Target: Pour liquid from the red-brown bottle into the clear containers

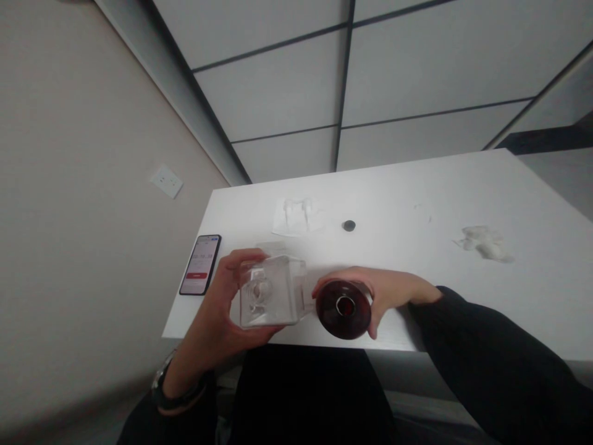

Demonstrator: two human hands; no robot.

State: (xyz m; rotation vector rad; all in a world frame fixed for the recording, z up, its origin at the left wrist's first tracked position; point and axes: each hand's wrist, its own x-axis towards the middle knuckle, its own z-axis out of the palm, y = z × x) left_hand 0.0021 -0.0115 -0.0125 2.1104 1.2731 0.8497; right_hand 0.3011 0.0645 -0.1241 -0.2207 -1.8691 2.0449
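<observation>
My left hand (231,309) is wrapped around a clear square container (278,296), its thumb along the near side and fingers along the far side. Through its wall a small round shape shows, too faint to name. Just to the right, my right hand (365,284) grips a dark red-brown round bottle (332,318) with a round opening in its top. The bottle is close beside the container; I cannot tell whether they touch. Both are over the near edge of the white table (393,204).
A phone (201,266) with a lit screen lies at the table's left edge. Toward the back are a small clear-and-white item (296,216) and a dark round disc (349,225). Crumpled whitish material (486,243) lies on the right. A wall with a socket (167,181) stands left.
</observation>
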